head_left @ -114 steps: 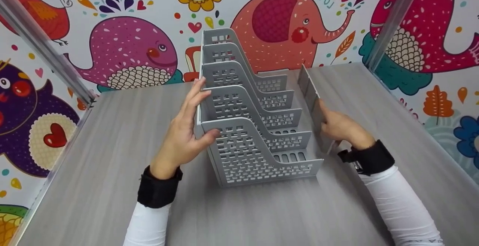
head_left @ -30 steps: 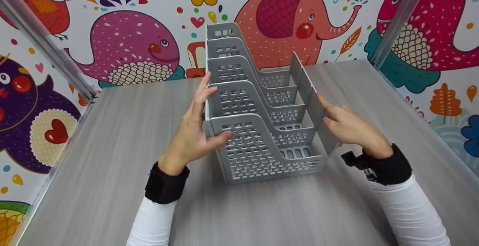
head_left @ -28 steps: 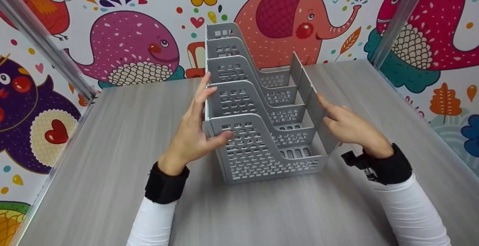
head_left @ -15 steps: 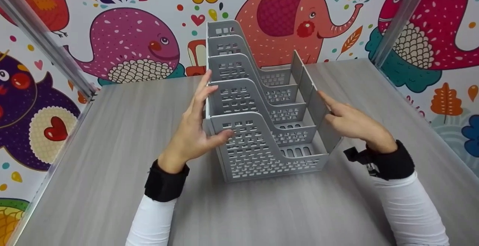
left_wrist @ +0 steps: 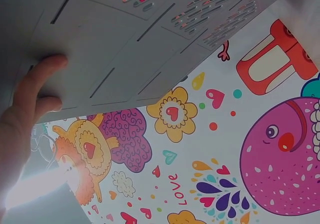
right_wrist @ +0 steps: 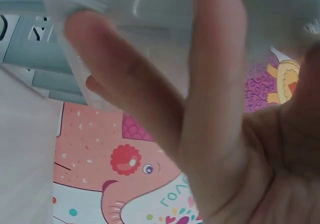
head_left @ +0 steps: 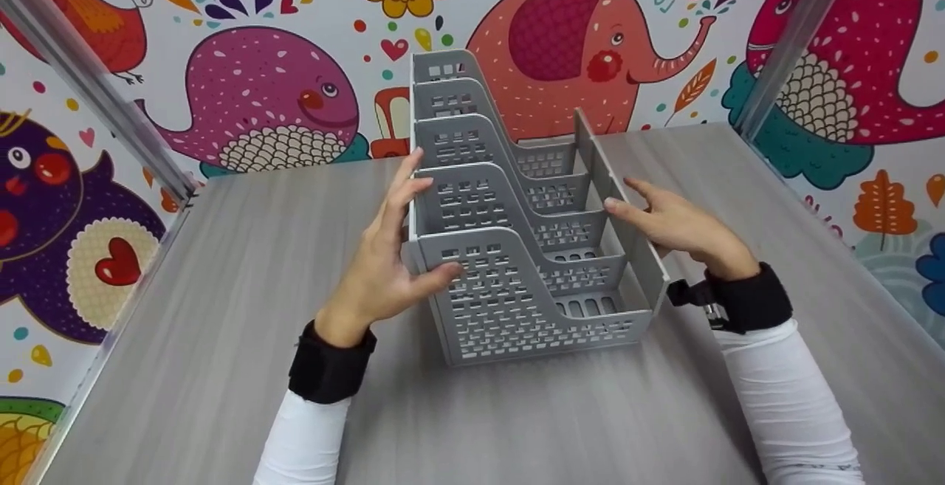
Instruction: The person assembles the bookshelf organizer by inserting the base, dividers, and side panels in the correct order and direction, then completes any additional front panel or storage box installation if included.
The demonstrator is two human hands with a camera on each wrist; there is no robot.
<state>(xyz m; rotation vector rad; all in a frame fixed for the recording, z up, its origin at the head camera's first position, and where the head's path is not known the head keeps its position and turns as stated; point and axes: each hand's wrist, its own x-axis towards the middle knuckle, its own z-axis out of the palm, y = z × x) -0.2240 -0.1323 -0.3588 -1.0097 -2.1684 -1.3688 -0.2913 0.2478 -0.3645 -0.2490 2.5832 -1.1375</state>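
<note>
A grey plastic desk file organizer with perforated, stepped dividers stands upright on the table. My left hand lies at its tall back, fingers fairly straight along the back edge and thumb across the near side wall. Two of those fingertips touch the slotted back panel in the left wrist view. A plain grey front panel stands along the dividers' low front ends. My right hand is at that panel, its thumb at the top edge and its fingers extended outside. The right wrist view shows those fingers spread, close against the panel.
Grey wood-grain table lies under the organizer. Behind it rises a wall printed with cartoon animals. Metal posts stand at the corners. Black wrist straps sit over white sleeves.
The front panel has come left against the dividers' ends. My right hand has shifted from pushing its outer face with the index finger to having the thumb at its top edge. My left hand stays put.
</note>
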